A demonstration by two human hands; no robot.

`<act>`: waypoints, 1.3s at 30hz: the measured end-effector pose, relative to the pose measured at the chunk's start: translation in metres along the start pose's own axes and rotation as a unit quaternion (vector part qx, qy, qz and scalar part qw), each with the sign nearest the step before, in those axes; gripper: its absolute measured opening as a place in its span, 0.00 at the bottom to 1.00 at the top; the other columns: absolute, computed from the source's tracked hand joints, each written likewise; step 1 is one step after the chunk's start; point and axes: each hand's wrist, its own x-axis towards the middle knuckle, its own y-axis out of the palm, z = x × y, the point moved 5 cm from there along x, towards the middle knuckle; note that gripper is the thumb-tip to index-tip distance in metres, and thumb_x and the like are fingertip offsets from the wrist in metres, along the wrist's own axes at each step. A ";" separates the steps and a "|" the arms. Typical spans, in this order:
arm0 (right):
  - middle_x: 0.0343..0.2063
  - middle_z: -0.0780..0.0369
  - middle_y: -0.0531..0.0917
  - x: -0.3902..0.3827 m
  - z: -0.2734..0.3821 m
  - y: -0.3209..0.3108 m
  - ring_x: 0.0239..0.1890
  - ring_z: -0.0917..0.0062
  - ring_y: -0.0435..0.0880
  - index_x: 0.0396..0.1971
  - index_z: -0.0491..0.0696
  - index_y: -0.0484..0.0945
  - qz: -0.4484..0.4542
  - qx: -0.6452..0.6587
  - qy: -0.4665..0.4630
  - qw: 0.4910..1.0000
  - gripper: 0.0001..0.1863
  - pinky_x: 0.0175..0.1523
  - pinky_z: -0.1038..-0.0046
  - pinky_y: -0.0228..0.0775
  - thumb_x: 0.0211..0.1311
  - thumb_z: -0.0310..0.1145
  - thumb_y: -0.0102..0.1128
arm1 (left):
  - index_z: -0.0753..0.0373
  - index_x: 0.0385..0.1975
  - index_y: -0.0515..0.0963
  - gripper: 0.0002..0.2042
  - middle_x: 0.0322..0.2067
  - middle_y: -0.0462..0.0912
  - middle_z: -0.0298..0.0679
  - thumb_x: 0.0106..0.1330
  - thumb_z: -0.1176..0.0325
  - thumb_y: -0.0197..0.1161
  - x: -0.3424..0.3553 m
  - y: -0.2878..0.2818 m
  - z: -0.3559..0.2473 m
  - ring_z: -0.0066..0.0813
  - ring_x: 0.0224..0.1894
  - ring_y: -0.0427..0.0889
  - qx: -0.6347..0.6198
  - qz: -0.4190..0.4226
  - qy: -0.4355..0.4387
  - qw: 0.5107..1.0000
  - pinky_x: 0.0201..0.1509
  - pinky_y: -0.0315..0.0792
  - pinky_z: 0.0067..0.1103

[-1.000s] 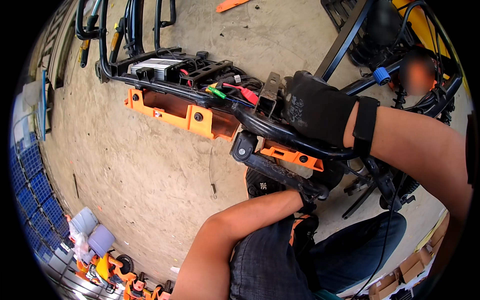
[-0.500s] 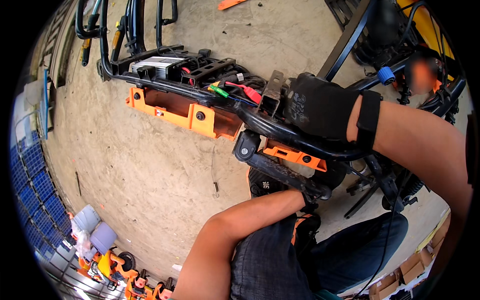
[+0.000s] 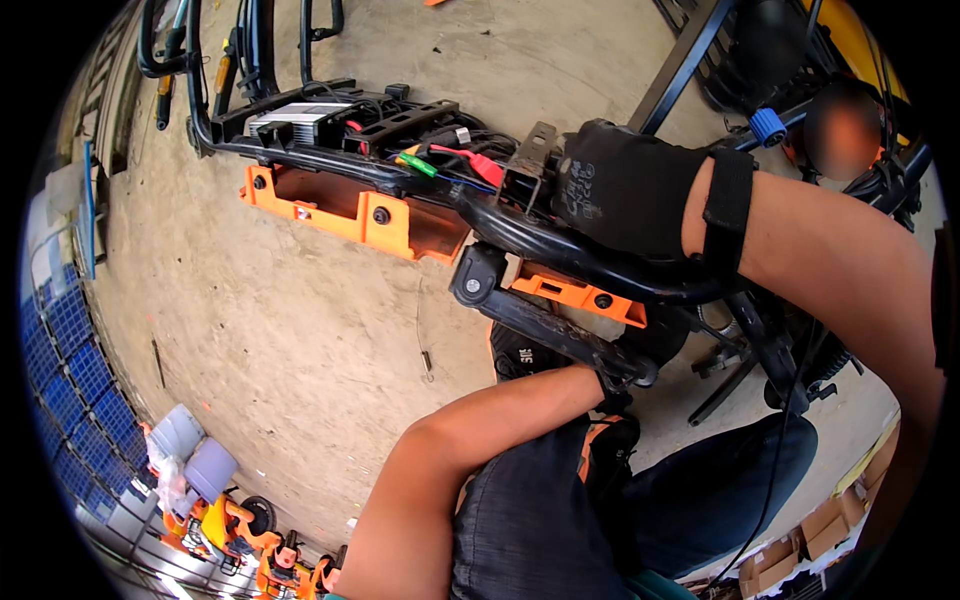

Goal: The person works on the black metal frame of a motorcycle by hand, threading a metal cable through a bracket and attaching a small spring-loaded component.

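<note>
A black tubular vehicle frame [image 3: 520, 235] lies across the middle, with orange plastic panels [image 3: 345, 215] under it and a silver box [image 3: 300, 122] among red and green wire connectors [image 3: 470, 165] on top. My right hand [image 3: 630, 185], in a black glove, is curled over the frame's upper tube beside a small metal bracket [image 3: 530, 160]. My left hand [image 3: 635, 358], also gloved, reaches under the frame and grips the end of a lower black bar [image 3: 540, 325]; its fingers are partly hidden.
The frame rests over a bare concrete floor [image 3: 300, 340] with a small spring [image 3: 426, 355] on it. Blue crates [image 3: 55, 360] line the left edge. Orange parts [image 3: 250, 545] sit bottom left, cardboard boxes [image 3: 820, 530] bottom right, and a yellow vehicle body [image 3: 860, 40] top right.
The view has shifted slightly. Both hands stay in the same places on the frame.
</note>
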 end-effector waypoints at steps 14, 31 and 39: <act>0.31 0.54 0.82 -0.002 0.006 -0.004 0.39 0.62 0.82 0.33 0.45 0.82 0.021 0.023 0.013 0.999 0.10 0.47 0.64 0.74 0.55 0.31 0.54 | 0.68 0.53 0.69 0.13 0.47 0.75 0.39 0.73 0.72 0.45 -0.009 0.010 -0.004 0.25 0.51 0.74 0.015 -0.003 -0.002 1.000 0.59 0.67 0.16; 0.33 0.55 0.83 -0.001 -0.001 -0.007 0.41 0.62 0.82 0.36 0.46 0.82 0.031 0.023 0.042 0.998 0.11 0.49 0.65 0.74 0.55 0.31 0.54 | 0.68 0.54 0.68 0.14 0.48 0.75 0.40 0.73 0.72 0.45 -0.013 0.021 -0.007 0.26 0.52 0.73 0.019 -0.001 -0.022 1.000 0.60 0.66 0.16; 0.34 0.55 0.83 0.000 -0.005 -0.011 0.43 0.63 0.82 0.37 0.46 0.82 0.049 0.033 0.046 0.997 0.11 0.50 0.65 0.73 0.55 0.30 0.54 | 0.68 0.55 0.68 0.14 0.49 0.75 0.41 0.73 0.72 0.46 -0.017 0.024 -0.008 0.26 0.52 0.73 0.014 0.001 -0.023 1.000 0.61 0.66 0.16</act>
